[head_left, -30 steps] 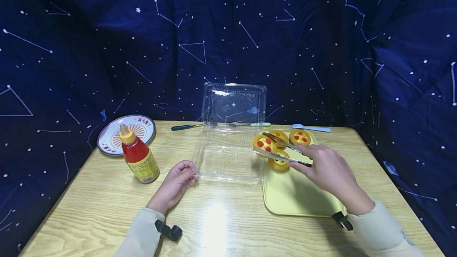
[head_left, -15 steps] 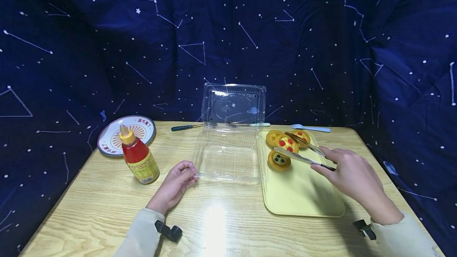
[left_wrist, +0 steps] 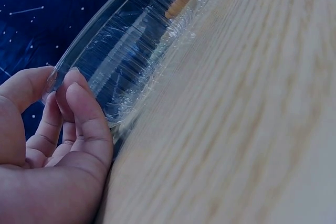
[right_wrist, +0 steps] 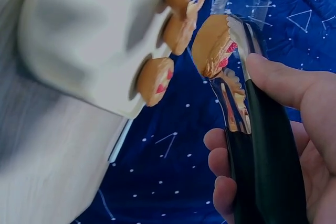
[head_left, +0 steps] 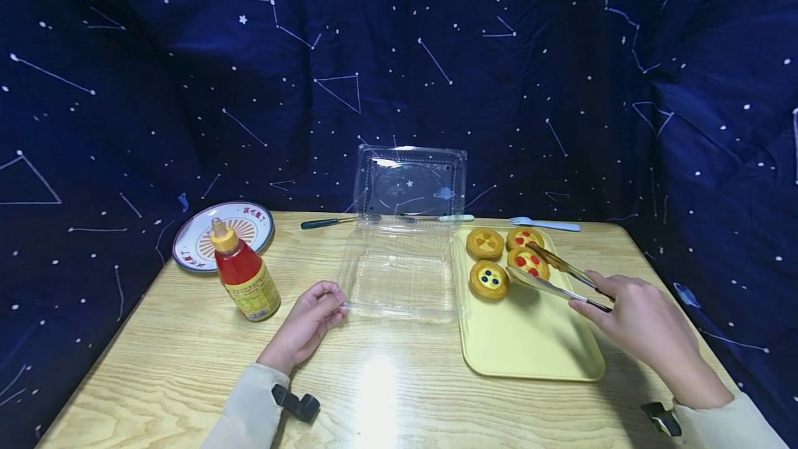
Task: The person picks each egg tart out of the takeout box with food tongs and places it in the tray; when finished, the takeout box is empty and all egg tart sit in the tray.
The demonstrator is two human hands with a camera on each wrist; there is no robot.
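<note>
My right hand (head_left: 642, 324) grips metal tongs (head_left: 561, 277) with black handles (right_wrist: 268, 166). The tongs clamp a tart with red dots (head_left: 528, 262) (right_wrist: 214, 45) over the yellow tray (head_left: 530, 338). Three other tarts lie on the tray's far end: one with blue dots (head_left: 489, 278), a plain yellow one (head_left: 484, 242), one with red dots (head_left: 524, 237). My left hand (head_left: 308, 321) rests on the table with its fingers curled on the near left corner of the open clear plastic box (head_left: 399, 272) (left_wrist: 136, 45).
A red sauce bottle (head_left: 243, 274) with a yellow cap stands left of the box. A patterned plate (head_left: 221, 231) lies at the back left. A dark-handled utensil (head_left: 324, 222) and a pale fork (head_left: 542, 224) lie along the far edge of the wooden table (head_left: 386, 386).
My right hand has drawn the tongs and the red-dotted tart rightward, from beside the box to over the tray. The left hand has stayed on the box corner.
</note>
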